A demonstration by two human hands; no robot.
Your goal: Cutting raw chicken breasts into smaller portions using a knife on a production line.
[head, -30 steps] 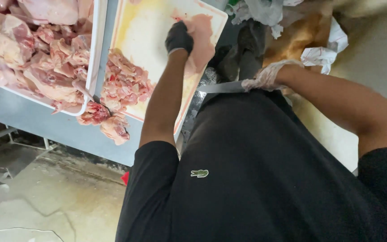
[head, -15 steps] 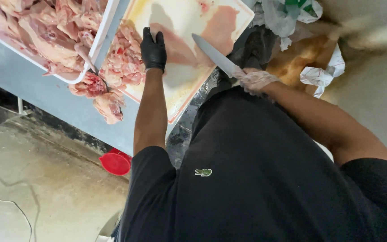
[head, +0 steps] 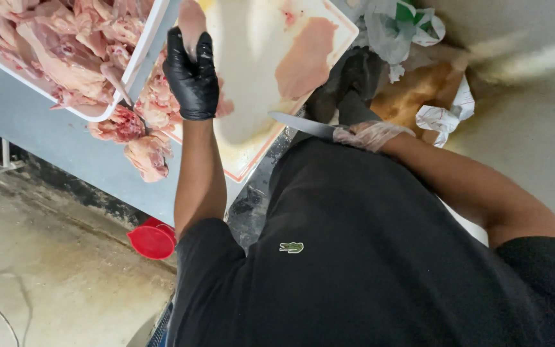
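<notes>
Black-gloved left hand [head: 192,76] gripping chicken piece [head: 191,22], knife [head: 303,125] at board edge [head: 261,164]

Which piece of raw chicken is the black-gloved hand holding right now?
The left hand grips the pale piece at the cutting board's top left edge. The flat fillet lies untouched on the board's right side, and the pile sits off its left edge.

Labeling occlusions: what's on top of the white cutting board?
On the cutting board: one flat raw chicken fillet, with the left hand gripping another piece above it. The piled scraps and the hand hide its left edge.
</notes>
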